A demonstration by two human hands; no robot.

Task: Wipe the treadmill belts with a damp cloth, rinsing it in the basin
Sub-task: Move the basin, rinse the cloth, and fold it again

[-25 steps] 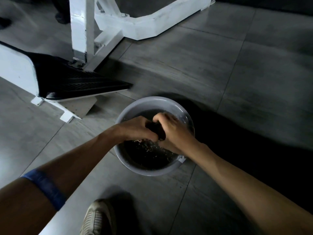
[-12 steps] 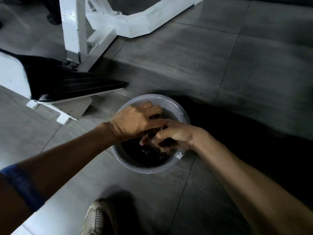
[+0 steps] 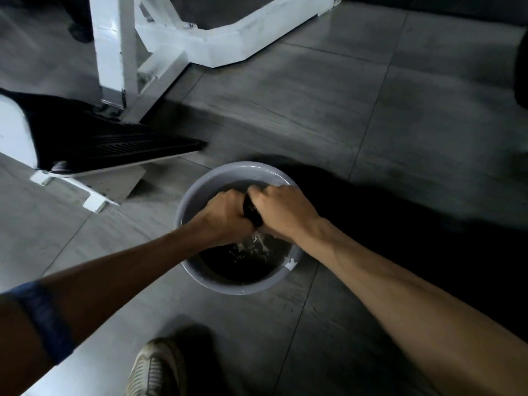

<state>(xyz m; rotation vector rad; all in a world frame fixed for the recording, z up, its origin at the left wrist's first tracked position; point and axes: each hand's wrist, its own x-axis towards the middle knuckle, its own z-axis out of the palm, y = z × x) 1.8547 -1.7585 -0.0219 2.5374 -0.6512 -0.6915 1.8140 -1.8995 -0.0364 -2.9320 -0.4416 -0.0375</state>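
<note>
1. Head view: left hand and right hand both grip the dark cloth, fingers curled round it.
2. Cloth is above the basin; water drips into it.
3. Basin sits on the floor near the treadmill.

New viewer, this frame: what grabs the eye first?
Both hands at centre, left hand and right hand, grip a dark cloth over the grey basin on the floor, water dripping from it. At left, the treadmill end, black ribbed deck on a white frame.
</note>
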